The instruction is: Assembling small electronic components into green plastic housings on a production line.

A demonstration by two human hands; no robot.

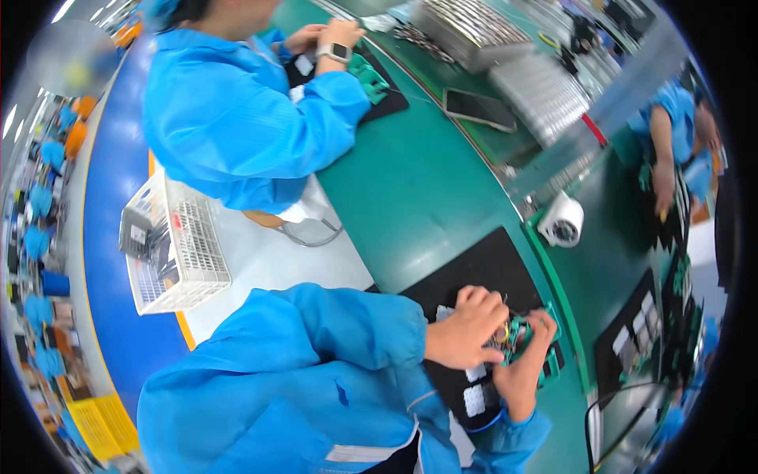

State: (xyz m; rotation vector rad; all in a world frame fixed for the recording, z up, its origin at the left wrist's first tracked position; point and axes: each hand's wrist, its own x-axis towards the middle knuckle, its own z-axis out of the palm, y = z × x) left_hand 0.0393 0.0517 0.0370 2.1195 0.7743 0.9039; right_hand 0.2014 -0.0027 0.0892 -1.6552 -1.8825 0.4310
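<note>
My left hand (467, 329) is closed, its curled fingers and thumb meeting at a small green assembly (518, 336) with a yellow, ring-like part. From the other side my right hand (525, 367) grips the same assembly between fingers and thumb. Its exact kind is partly hidden by my fingers. Both hands are above a black mat (482, 265) on the green bench. Small whitish pads (474, 400) lie on the mat beside my hands. Another green plastic piece (549, 367) shows just beyond my right hand.
A co-worker (237, 110) in blue works to the left at another black mat. A white camera-like device (562, 221) stands past the green bench rail (557, 284). A phone (479, 109) and metal trays (541, 91) lie farther back. A white crate (197, 237) sits at left.
</note>
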